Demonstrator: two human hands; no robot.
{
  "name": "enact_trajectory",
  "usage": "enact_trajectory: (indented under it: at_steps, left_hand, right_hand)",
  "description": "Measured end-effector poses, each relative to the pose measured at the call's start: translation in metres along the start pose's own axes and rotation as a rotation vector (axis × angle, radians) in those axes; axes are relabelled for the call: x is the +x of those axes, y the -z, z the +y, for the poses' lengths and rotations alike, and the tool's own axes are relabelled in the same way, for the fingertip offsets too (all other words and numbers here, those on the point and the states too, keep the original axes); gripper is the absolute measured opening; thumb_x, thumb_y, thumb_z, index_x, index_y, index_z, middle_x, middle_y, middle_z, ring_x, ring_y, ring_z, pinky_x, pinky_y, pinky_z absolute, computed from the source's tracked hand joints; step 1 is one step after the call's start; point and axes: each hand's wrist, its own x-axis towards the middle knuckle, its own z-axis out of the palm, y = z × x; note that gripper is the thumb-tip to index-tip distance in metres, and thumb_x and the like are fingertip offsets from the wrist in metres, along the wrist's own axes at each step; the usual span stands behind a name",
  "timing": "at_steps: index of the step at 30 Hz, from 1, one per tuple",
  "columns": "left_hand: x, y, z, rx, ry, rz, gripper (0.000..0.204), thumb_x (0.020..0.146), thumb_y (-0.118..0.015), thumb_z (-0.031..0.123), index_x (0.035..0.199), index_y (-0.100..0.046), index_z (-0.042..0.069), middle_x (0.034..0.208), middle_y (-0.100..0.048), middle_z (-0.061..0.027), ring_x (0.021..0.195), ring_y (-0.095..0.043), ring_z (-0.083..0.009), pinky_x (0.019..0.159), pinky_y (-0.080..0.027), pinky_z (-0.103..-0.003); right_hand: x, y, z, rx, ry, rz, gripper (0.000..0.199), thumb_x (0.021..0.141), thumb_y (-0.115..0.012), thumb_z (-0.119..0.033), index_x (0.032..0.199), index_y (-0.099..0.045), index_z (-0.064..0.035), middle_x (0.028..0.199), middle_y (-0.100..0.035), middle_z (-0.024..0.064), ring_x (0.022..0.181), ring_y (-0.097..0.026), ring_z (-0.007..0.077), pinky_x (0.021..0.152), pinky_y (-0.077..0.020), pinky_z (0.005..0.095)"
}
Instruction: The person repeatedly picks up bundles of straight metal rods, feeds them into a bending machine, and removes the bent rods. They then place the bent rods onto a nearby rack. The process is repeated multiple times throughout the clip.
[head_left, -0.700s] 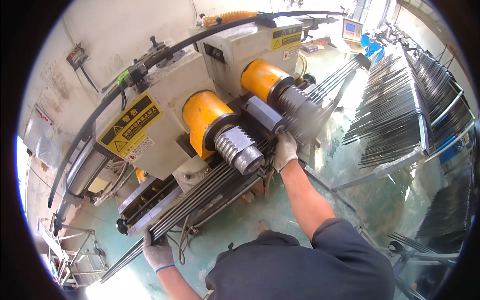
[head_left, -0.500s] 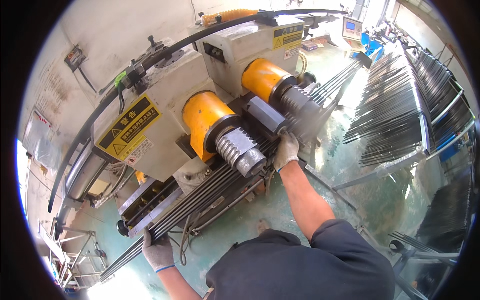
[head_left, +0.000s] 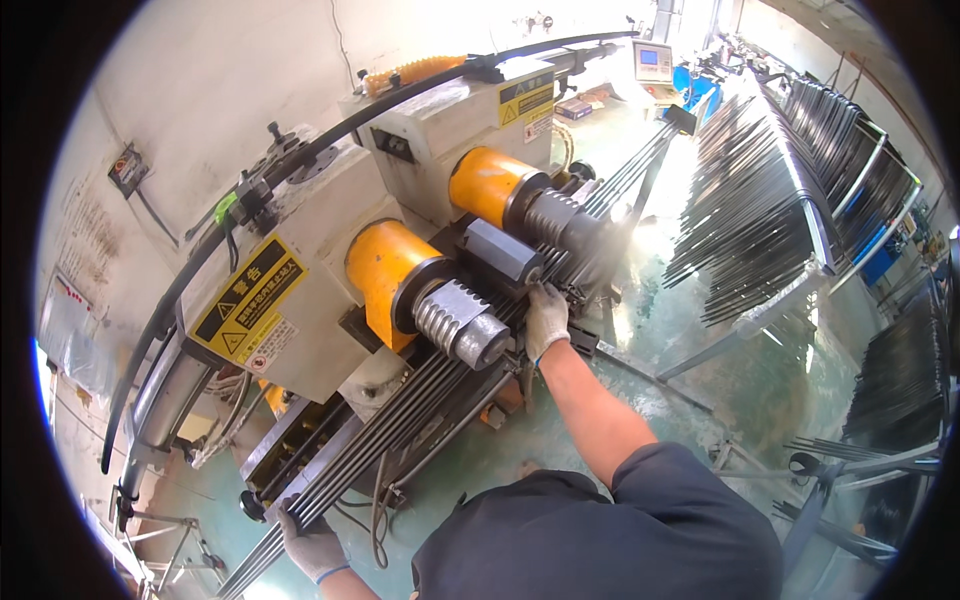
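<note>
"While the left hand [head_left: 314,548] bears the rods [head_left: 372,432], how do its gloved fingers sit?"

"Closed around the bundle, by the look of it, though their undersides are hidden. The rods slant from there, side by side, up past the near spindle [head_left: 462,324]."

"And the right hand [head_left: 547,318]?"

"It's at the end of the dark block [head_left: 500,251]. Its fingers are bent, but I can't tell whether they grip anything."

"How would you hold them well?"

"Both hands level, rods flat and uncrossed, fingertips clear of the gap between spindle and block."

"What lies beyond?"

"An orange cover [head_left: 376,265] behind each spindle; off to the right, a rack [head_left: 819,240] of more dark rods; farthest, a small screen [head_left: 650,57]."
</note>
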Motion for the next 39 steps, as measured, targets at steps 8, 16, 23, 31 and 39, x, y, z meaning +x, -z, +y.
enact_trajectory:
  at_steps: [8,16,23,31,39]
  left_hand:
    - [-0.012,-0.024,-0.019,-0.046,0.012,0.126,0.043,0.111,-0.070,0.036,0.135,-0.071,0.000,0.136,-0.075,-0.0129,0.125,-0.070,-0.0267,0.111,-0.055,-0.043]
    - [-0.014,-0.020,-0.025,-0.042,0.036,-0.042,0.046,0.111,-0.070,0.037,0.139,-0.069,0.000,0.137,-0.075,-0.0129,0.126,-0.070,-0.0284,0.113,-0.053,-0.045]
    - [-0.004,0.032,0.010,-0.110,0.016,0.013,0.048,0.119,-0.049,0.027,0.157,-0.056,-0.002,0.159,-0.062,-0.0150,0.141,-0.062,-0.0291,0.126,-0.044,-0.046]
    - [-0.017,0.010,-0.029,-0.066,0.084,-0.012,0.030,0.117,-0.055,0.027,0.138,-0.065,0.007,0.138,-0.070,-0.0128,0.131,-0.064,-0.0326,0.119,-0.047,-0.054]
    - [-0.054,-0.014,0.016,-0.230,0.277,-0.046,0.052,0.112,-0.065,0.039,0.150,-0.057,0.004,0.151,-0.064,-0.0174,0.141,-0.058,-0.0410,0.120,-0.048,-0.059]
  right_hand:
    - [-0.023,-0.016,-0.038,-0.020,-0.217,0.046,0.030,0.109,-0.069,-0.033,0.105,-0.075,-0.0043,0.082,-0.061,-0.0006,0.074,-0.051,0.0106,0.067,-0.0417,0.0326]
    - [-0.005,-0.012,-0.047,0.066,-0.243,0.169,0.022,0.105,-0.069,-0.025,0.099,-0.075,-0.0047,0.077,-0.062,0.0006,0.060,-0.051,0.0133,0.057,-0.0396,0.0348]
    - [0.009,-0.012,-0.039,-0.122,-0.221,0.189,0.038,0.108,-0.072,-0.038,0.096,-0.078,-0.0021,0.076,-0.064,0.0036,0.065,-0.053,0.0156,0.062,-0.0440,0.0380]
    - [0.003,0.051,0.007,-1.000,0.214,-0.106,0.042,0.107,-0.063,-0.023,0.142,-0.061,0.0018,0.140,-0.056,0.0154,0.127,-0.052,0.0285,0.109,-0.0420,0.0416]
    - [-0.118,0.035,-0.002,-0.364,-0.164,0.156,0.066,0.114,-0.058,-0.037,0.168,-0.046,-0.0015,0.172,-0.049,0.0183,0.153,-0.054,0.0301,0.127,-0.0419,0.0400]
